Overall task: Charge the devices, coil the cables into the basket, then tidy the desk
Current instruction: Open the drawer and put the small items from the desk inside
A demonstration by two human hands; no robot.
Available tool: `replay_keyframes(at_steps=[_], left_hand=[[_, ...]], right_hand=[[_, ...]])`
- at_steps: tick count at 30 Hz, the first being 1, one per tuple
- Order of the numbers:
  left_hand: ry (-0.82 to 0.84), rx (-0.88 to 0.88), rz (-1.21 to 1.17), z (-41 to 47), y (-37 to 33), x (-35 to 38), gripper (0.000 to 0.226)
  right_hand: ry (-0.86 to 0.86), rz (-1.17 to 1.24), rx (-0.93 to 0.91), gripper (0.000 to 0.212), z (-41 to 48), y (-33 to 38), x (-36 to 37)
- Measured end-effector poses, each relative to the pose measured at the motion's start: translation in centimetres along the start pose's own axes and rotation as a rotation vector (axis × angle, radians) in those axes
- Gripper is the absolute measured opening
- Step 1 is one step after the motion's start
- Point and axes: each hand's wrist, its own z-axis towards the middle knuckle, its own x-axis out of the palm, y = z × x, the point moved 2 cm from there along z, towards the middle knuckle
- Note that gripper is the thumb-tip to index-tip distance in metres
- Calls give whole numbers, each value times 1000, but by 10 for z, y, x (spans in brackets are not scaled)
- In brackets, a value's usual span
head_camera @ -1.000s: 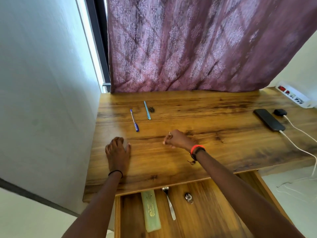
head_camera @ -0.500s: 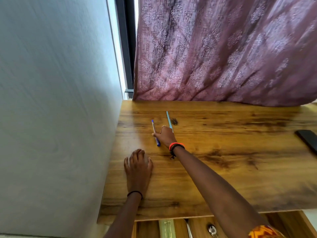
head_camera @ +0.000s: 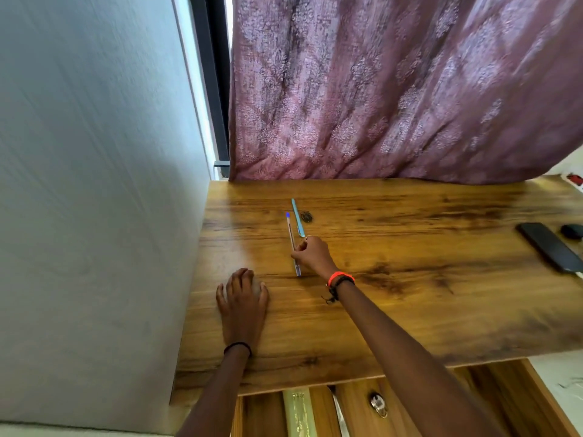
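On one desk [head_camera: 410,310]: one left hand [head_camera: 243,298], one right hand [head_camera: 314,255], one clear pen [head_camera: 290,234], one blue pen [head_camera: 297,217], one phone [head_camera: 550,246]; one curtain [head_camera: 378,89], one drawer [head_camera: 520,405].

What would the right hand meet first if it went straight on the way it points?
Likely the light-blue pen, lying just beyond the right hand, which pinches the blue pen; depth is unclear, so it may pass above.

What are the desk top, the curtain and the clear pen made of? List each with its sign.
Brown desk top: wood or wood-look laminate, satin sheen, dark grain streaks. Mauve patterned curtain: woven fabric, matte, hanging folds. Clear blue-capped pen: likely plastic, see-through barrel.
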Motion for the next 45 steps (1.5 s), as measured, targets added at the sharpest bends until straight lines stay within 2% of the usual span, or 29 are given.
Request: replay_keyframes(at_steps=[6,9,13,16,21,29,33,38,41,43,45], left_hand=[[1,5,-33,0,0,2,35],[1,2,-43,-1,0,3,34],[14,17,-5,-1,3,9,34],[12,16,1,0,3,10,33],[19,29,3,-4,0,5,31],[14,57,-37,-11,-4,0,29],[24,63,-49,-12,-2,0,31],[28,69,-72,-12,-1,1,31],[19,55,-73,-13,-2,0,31],[19,50,-63,-13,-3,0,32],[23,46,-47,-12,-3,1,32]], right_hand=[[165,220,67,12,-98,-72,-46],[247,253,120,8,-151,-108,-71],[486,152,214,4,-213,-148,-100],[604,16,308,11,-237,-184,-104],[464,-191,382,19,-237,-240,-83],[345,-259,446,23,-222,-263,-56],[345,-300,437,25,-219,-266,-51],[374,-240,483,32,-219,-268,-51],[370,-191,506,37,-223,-260,-63],[350,-200,505,48,-222,-253,-76],[354,-186,487,46,-220,-243,-91]])
